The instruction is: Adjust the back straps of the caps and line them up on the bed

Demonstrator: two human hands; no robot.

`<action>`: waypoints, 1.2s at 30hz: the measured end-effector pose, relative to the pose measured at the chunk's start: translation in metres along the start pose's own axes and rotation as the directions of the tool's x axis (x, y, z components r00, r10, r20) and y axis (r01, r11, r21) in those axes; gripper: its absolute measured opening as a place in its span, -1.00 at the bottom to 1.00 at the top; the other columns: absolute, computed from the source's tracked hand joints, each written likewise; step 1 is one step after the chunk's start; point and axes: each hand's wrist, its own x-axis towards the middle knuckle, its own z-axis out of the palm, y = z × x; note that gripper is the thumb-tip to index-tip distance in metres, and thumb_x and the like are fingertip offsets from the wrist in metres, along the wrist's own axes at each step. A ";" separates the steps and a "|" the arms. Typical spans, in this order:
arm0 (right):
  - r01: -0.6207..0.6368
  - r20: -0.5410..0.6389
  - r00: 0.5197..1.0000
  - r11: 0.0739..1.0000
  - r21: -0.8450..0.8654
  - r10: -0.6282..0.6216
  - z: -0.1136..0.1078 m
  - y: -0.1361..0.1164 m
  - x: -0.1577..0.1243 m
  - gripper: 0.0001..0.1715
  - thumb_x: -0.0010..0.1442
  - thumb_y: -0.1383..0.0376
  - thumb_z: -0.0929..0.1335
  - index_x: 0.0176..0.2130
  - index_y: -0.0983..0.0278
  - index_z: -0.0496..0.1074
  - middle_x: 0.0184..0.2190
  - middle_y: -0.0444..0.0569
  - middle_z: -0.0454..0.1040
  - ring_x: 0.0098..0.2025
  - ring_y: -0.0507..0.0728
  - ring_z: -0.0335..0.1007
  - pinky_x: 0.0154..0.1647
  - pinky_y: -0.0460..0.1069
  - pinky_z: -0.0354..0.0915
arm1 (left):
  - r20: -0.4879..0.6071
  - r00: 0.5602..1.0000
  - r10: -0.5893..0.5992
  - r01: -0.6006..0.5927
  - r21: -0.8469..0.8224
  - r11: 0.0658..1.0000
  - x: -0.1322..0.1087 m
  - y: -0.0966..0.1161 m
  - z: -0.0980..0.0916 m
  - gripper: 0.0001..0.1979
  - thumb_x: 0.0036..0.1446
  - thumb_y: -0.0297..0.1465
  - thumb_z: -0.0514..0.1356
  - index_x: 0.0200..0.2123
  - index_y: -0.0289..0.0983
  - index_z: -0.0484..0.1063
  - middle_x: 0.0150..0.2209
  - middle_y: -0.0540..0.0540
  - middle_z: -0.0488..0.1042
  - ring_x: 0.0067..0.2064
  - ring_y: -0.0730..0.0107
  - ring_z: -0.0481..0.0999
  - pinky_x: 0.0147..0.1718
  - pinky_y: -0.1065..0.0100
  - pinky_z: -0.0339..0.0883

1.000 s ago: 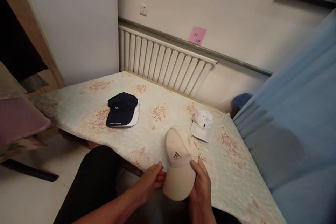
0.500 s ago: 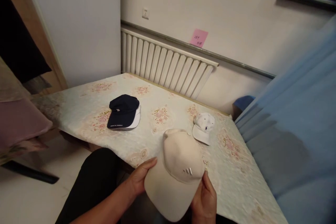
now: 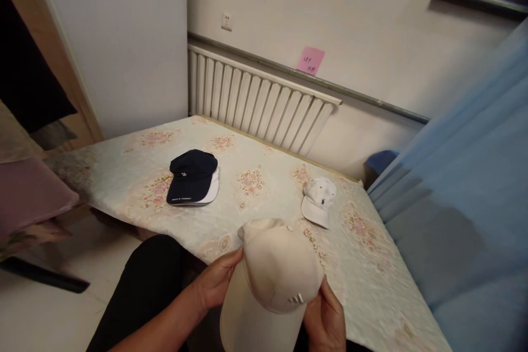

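Observation:
I hold a beige baseball cap (image 3: 272, 280) with both hands, lifted above the near edge of the table, its brim pointing towards me and a small white logo on its front. My left hand (image 3: 216, 283) grips the cap's left side with the thumb on top. My right hand (image 3: 325, 319) grips its right side below the logo. On the floral tablecloth (image 3: 256, 198) lie a navy cap (image 3: 192, 173) stacked on a white one at the left, and a small white cap (image 3: 318, 201) just beyond the beige one.
A white radiator (image 3: 259, 102) runs along the wall behind the table, with a pink note (image 3: 310, 60) above it. A blue curtain (image 3: 466, 203) hangs at the right. My dark trouser leg (image 3: 148, 286) is below the table edge; a pink cushion (image 3: 28, 198) sits at the left.
The beige cap has been lifted off the table and drawn towards me, tilting so its crown faces up and its brim drops lower. Both hands moved with it.

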 end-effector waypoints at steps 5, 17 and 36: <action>-0.010 0.004 1.000 0.999 -0.041 0.010 0.007 -0.009 -0.001 -0.59 0.05 0.00 0.36 -0.21 0.20 0.53 -0.16 -0.01 0.56 -0.03 0.18 0.42 0.08 0.15 0.24 | -0.017 0.992 0.129 -0.126 0.115 0.985 0.002 0.015 0.012 -0.67 0.08 -0.33 0.19 -0.09 -0.34 0.46 -0.20 -0.23 0.55 -0.05 0.07 0.48 -0.01 0.14 0.23; 0.180 0.145 0.980 0.913 -0.366 -0.135 0.032 -0.035 -0.028 -0.48 -0.11 0.08 0.46 -0.11 0.13 0.48 -0.14 -0.05 0.54 0.04 0.32 0.35 0.00 0.14 0.35 | 0.010 0.968 0.251 -0.232 0.420 0.877 -0.006 0.040 0.038 -0.60 -0.07 -0.46 0.30 -0.08 -0.30 0.47 -0.24 -0.19 0.56 -0.12 0.09 0.52 -0.07 0.18 0.27; 0.474 0.447 0.872 0.574 -0.668 -0.200 0.107 -0.067 0.084 -0.63 -0.23 0.31 0.52 -0.31 0.30 0.53 -0.35 -0.02 0.58 -0.27 0.20 0.44 -0.14 0.10 0.29 | 0.156 0.902 0.402 -0.351 0.807 0.474 0.042 0.168 0.022 -0.79 -0.09 -0.39 0.27 -0.33 -0.32 0.40 -0.38 0.00 0.44 -0.30 0.41 0.38 -0.24 0.39 0.19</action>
